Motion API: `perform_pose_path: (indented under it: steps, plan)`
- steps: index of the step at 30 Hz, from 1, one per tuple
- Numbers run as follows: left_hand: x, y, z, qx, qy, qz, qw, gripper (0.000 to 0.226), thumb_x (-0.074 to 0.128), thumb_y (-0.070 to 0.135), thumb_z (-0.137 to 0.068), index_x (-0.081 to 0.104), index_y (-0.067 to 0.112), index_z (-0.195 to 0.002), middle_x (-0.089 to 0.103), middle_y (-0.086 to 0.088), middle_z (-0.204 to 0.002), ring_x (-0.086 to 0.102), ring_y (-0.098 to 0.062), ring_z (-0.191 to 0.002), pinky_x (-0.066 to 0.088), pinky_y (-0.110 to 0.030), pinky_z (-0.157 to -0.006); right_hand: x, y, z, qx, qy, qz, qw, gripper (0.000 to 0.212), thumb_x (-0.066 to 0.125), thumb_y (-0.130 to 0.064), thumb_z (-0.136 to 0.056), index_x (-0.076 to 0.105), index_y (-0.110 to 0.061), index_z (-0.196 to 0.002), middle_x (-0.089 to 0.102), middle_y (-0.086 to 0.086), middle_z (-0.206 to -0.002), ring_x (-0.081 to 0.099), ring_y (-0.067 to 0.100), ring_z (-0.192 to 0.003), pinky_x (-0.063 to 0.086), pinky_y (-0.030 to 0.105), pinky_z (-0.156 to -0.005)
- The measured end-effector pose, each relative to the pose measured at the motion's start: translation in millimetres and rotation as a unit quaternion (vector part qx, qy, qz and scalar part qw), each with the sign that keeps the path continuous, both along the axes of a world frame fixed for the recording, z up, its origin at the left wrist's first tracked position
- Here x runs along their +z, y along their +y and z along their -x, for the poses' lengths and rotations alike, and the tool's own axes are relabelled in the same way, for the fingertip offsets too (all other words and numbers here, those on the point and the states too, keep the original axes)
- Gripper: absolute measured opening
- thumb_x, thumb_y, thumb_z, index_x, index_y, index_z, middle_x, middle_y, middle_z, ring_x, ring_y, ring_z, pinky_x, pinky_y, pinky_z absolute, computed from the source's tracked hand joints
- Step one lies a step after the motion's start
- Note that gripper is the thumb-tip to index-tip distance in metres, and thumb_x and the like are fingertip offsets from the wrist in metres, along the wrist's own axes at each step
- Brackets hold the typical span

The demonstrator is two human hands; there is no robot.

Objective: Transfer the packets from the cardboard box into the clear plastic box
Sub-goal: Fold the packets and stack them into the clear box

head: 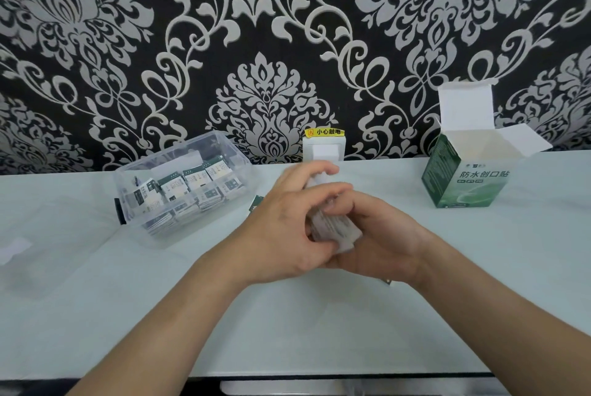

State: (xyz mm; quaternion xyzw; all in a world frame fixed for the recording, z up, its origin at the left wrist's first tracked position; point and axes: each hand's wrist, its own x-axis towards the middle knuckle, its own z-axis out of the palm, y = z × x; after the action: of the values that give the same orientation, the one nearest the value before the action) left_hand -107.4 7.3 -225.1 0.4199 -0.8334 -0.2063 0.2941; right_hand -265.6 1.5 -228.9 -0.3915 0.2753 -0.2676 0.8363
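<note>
head view: the surface [287, 325] carries the clear plastic box [134, 168] on the left and the cardboard box [463, 184] on the right, well apart.
left hand [281, 229]: fingers arched over a stack of packets [332, 229], gripping it from the left, probably to square its edges.
right hand [380, 235]: wrapped round the same stack from the right and beneath, probably bearing its weight.
stack of packets: clamped between both hands, midway between the two boxes.
clear plastic box: lid off, packets [179, 187] already standing in rows inside.
cardboard box: upright, flaps raised for reaching in; no packets show inside from this angle.
loose packet [256, 203]: on the surface just beside the left hand.
next: judged, carry the stack left into the clear box.
</note>
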Motion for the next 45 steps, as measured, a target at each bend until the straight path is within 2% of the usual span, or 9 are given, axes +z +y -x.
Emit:
perform_pose_path:
  steps: [5,9,15,22,25,29,33,39,45]
  plan:
    - [1.2,1.4,4.1,-0.019,0.092,-0.085,0.992,0.062,0.076,0.019,-0.062,0.064,0.028,-0.122,0.051,0.017,-0.130,0.052,0.002,-0.116,0.044,-0.014,-0.093,-1.7,0.9,-5.7,-0.037,0.057,0.032,0.997,0.011,0.050,-0.005,-0.077,0.058,-0.008,-0.083,0.041,0.012,-0.079,0.041,0.019,-0.067,0.034,0.031,-0.060]
    - [15.7,-8.1,-20.6,-0.016,0.122,-0.148,0.981,0.068,0.079,0.018,-0.074,0.051,0.037,-0.133,0.047,0.016,-0.139,0.043,0.001,-0.129,0.038,-0.025,-0.107,2.6,-1.5,-2.9,-0.065,0.070,0.033,0.995,0.020,0.045,-0.006,-0.091,0.059,-0.006,-0.106,0.049,0.014,-0.071,0.050,0.021,-0.054,0.041,0.029,-0.054]
    - [6.8,-19.3,-56.2,0.038,-0.283,-0.116,0.951,0.056,0.071,0.030,-0.084,0.050,0.034,-0.135,0.044,0.015,-0.139,0.039,-0.001,-0.124,0.025,-0.013,-0.103,7.5,-8.6,4.8,-0.130,0.066,0.018,0.989,0.035,0.043,-0.017,-0.099,0.054,-0.033,-0.127,0.053,0.008,-0.075,0.047,0.021,-0.049,0.035,0.023,-0.041]
    - [-6.4,-24.8,-54.8,0.072,-0.297,-0.090,0.948,0.043,0.069,0.033,-0.085,0.060,0.032,-0.126,0.057,0.015,-0.123,0.052,-0.010,-0.113,0.041,-0.025,-0.096,7.2,-6.2,0.9,-0.162,0.137,0.099,0.972,0.066,0.035,-0.008,-0.098,0.037,-0.068,-0.127,0.066,0.014,-0.087,0.039,0.016,-0.046,0.031,0.025,-0.045]
    - [-9.6,-25.0,-54.3,0.075,-0.263,-0.078,0.959,0.026,0.063,0.037,-0.089,0.066,0.032,-0.114,0.063,0.013,-0.111,0.057,-0.011,-0.103,0.047,-0.030,-0.092,6.0,-7.5,2.4,-0.187,0.122,0.077,0.972,0.059,0.038,0.000,-0.092,0.052,-0.050,-0.120,0.061,0.013,-0.087,0.041,0.018,-0.047,0.035,0.027,-0.047]
    - [-12.0,-24.2,-53.1,0.082,-0.272,-0.096,0.954,0.042,0.073,0.043,-0.078,0.059,0.034,-0.117,0.051,0.014,-0.112,0.051,-0.009,-0.102,0.045,-0.030,-0.092,-1.0,-13.1,5.5,-0.240,0.095,0.004,0.966,0.031,0.040,0.000,-0.088,0.053,-0.025,-0.102,0.050,0.009,-0.075,0.035,0.014,-0.045,0.030,0.024,-0.041]
    - [-10.8,-24.2,-51.3,0.099,-0.266,-0.079,0.956,0.040,0.074,0.038,-0.078,0.061,0.034,-0.116,0.059,0.013,-0.105,0.054,-0.010,-0.096,0.046,-0.027,-0.086,-5.4,-14.9,5.9,-0.227,0.150,0.025,0.962,0.020,0.044,-0.002,-0.089,0.050,-0.021,-0.089,0.046,0.005,-0.071,0.036,0.013,-0.048,0.024,0.021,-0.037]
    - [-8.8,-23.9,-56.4,0.095,-0.238,-0.085,0.963,0.015,0.055,0.027,-0.089,0.069,0.029,-0.094,0.067,0.010,-0.079,0.060,-0.008,-0.077,0.052,-0.029,-0.072,-8.2,-7.4,-4.4,-0.174,0.330,0.252,0.893,0.008,0.062,-0.017,-0.091,0.059,-0.018,-0.098,0.047,-0.005,-0.069,0.035,0.008,-0.051,0.028,0.019,-0.043]
    - [-7.9,-23.3,-50.7,0.051,-0.180,0.061,0.980,0.029,0.041,0.033,-0.092,0.066,0.019,-0.098,0.063,0.002,-0.087,0.061,-0.022,-0.081,0.052,-0.040,-0.070,-2.5,-12.5,-4.0,-0.196,0.316,0.195,0.907,0.025,0.049,-0.041,-0.097,0.065,-0.021,-0.097,0.060,-0.001,-0.089,0.040,0.017,-0.070,0.030,0.023,-0.053]
